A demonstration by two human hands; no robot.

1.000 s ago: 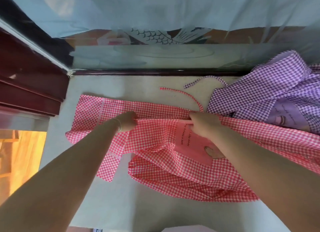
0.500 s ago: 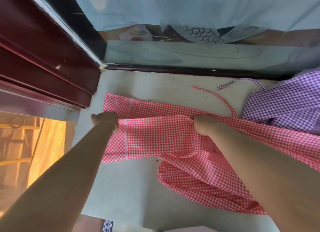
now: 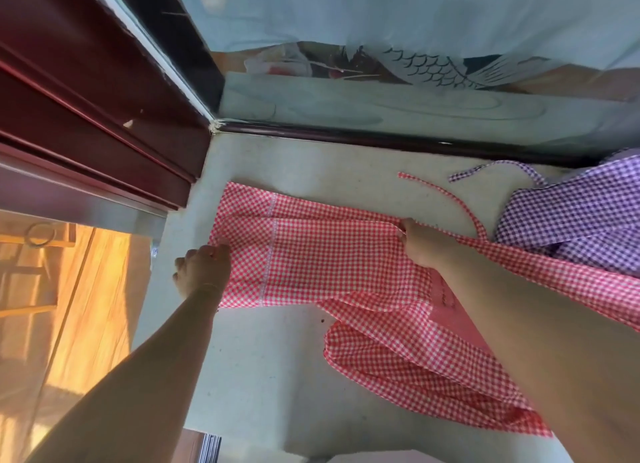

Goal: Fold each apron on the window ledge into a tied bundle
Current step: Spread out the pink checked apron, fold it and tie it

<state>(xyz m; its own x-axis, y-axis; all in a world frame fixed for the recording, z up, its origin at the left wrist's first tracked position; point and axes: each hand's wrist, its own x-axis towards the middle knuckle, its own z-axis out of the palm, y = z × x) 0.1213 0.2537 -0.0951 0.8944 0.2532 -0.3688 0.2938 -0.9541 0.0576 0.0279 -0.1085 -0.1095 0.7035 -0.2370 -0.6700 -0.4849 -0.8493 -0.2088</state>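
Observation:
A red-and-white checked apron [image 3: 332, 261] lies stretched across the pale window ledge [image 3: 270, 365], folded lengthwise at its left part and rumpled at the lower right. Its thin red tie [image 3: 446, 196] curls toward the glass. My left hand [image 3: 202, 267] pinches the apron's left edge. My right hand [image 3: 424, 242] grips the folded top edge near the middle, and my forearm hides the pink pocket patch [image 3: 450, 310] in part. A purple checked apron [image 3: 571, 220] lies heaped at the right.
The window glass and its dark frame [image 3: 381, 138] run along the back of the ledge. A dark red wooden frame [image 3: 86, 116] closes the left side. A wooden floor [image 3: 69, 306] lies far below at the left, past the ledge's edge.
My left hand slid left along the apron to its end and pulled the fold out flat. My right hand kept its hold near the middle. The camera view shifted left.

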